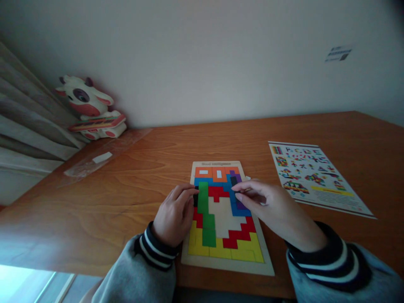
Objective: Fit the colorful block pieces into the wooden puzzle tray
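Observation:
A wooden tray puzzle lies flat on the table, with coloured block pieces in it and a bare patch in the middle. At its left edge my left hand has curled fingers, with the fingertips on a black puzzle piece beside a green piece; whether they grip it is hard to see. My right hand pinches another black puzzle piece, partly hidden by the fingers, over the blue and purple pieces at the right. Red pieces and yellow pieces fill the near part.
A printed pattern sheet lies to the right. At the far left, a cow toy with a keyboard stands by the curtain, and clear plastic wrapping lies before it. A wall rises behind the table.

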Demonstrator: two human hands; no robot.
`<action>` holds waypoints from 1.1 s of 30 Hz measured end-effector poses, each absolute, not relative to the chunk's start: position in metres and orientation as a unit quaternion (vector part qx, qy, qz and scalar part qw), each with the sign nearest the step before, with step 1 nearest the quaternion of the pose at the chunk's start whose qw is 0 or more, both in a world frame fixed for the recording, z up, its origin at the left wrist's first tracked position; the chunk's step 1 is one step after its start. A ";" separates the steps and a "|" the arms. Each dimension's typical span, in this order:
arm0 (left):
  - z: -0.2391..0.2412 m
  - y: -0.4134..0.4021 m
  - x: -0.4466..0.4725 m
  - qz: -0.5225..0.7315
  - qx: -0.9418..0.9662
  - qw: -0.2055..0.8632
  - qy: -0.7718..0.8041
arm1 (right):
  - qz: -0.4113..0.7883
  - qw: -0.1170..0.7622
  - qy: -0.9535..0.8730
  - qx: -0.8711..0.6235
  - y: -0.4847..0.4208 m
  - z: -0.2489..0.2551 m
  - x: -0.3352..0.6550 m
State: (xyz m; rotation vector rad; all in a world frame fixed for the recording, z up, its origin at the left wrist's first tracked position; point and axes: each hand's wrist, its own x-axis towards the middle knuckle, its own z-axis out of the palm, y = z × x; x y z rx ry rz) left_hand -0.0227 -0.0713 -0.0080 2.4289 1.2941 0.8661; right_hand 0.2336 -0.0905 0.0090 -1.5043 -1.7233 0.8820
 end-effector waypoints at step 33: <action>-0.010 -0.071 -0.023 0.293 0.846 0.123 0.428 | 0.335 0.153 -0.795 -0.482 -0.101 0.011 0.229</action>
